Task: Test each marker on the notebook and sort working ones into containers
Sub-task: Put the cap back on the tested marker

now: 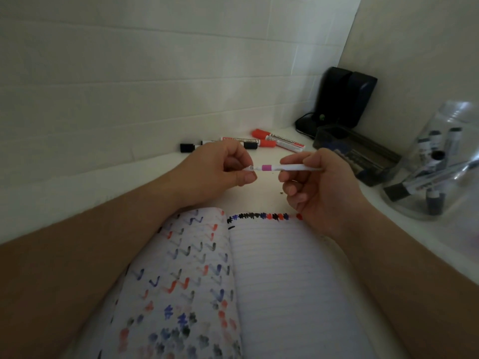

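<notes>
Above the open notebook [285, 275] I hold a thin white marker with a pink band [290, 167] level between both hands. My right hand [321, 187] grips its barrel. My left hand [220, 168] pinches a clear cap [251, 169] at the marker's left end; whether the cap is on or just off the tip I cannot tell. The notebook's left page is covered in red, blue and black test marks, and a row of marks runs along the top of the right page.
Several red and black markers [261, 141] lie by the tiled wall behind my hands. A dark rectangular tray [363, 156] sits at the right, and a clear round container [438, 172] with several dark-capped markers stands further right. A black device [342, 99] fills the corner.
</notes>
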`<control>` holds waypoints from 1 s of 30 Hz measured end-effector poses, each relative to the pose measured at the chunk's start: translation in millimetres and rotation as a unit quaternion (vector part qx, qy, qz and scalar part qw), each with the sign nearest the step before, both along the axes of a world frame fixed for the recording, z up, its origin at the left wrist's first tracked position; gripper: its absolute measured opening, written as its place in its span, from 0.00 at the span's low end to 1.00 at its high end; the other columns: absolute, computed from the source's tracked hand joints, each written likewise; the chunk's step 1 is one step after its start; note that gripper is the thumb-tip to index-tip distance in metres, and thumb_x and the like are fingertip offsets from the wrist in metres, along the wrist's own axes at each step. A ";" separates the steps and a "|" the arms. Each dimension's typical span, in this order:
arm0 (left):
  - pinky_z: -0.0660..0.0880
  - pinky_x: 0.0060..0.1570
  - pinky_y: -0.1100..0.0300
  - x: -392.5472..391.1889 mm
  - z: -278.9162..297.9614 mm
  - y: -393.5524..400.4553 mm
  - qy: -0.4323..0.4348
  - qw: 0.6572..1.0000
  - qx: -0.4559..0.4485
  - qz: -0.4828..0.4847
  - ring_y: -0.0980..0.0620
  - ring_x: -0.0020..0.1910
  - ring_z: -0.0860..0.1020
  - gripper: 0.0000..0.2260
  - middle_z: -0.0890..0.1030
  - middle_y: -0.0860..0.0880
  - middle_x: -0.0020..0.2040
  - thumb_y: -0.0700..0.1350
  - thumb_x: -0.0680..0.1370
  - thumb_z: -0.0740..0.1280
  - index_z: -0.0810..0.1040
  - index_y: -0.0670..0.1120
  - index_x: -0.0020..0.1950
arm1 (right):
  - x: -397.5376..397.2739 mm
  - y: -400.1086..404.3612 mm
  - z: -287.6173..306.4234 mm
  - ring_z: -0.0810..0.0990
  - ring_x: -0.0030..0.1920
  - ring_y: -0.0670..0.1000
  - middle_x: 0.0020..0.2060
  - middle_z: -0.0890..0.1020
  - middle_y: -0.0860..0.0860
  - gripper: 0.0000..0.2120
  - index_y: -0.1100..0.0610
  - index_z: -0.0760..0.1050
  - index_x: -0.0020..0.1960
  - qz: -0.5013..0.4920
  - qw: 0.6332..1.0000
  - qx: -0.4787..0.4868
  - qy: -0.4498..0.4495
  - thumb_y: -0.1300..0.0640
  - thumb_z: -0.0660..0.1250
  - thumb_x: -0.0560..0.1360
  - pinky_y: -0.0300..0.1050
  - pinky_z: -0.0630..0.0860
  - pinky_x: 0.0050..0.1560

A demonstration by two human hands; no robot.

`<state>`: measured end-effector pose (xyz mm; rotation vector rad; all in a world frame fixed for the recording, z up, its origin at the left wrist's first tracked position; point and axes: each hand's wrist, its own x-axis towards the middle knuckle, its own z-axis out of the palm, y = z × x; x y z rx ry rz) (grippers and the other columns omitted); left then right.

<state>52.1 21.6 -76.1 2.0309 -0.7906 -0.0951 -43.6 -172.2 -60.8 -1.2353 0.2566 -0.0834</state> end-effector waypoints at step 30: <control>0.63 0.32 0.65 -42.5 80.1 -6.1 -0.235 0.951 0.193 0.050 0.56 0.34 0.72 0.13 0.76 0.53 0.35 0.51 0.85 0.59 0.82 0.52 0.49 | -16.2 13.2 24.5 0.75 0.27 0.43 0.33 0.80 0.52 0.06 0.59 0.79 0.47 0.064 0.973 0.220 0.028 0.59 0.66 0.82 0.29 0.69 0.26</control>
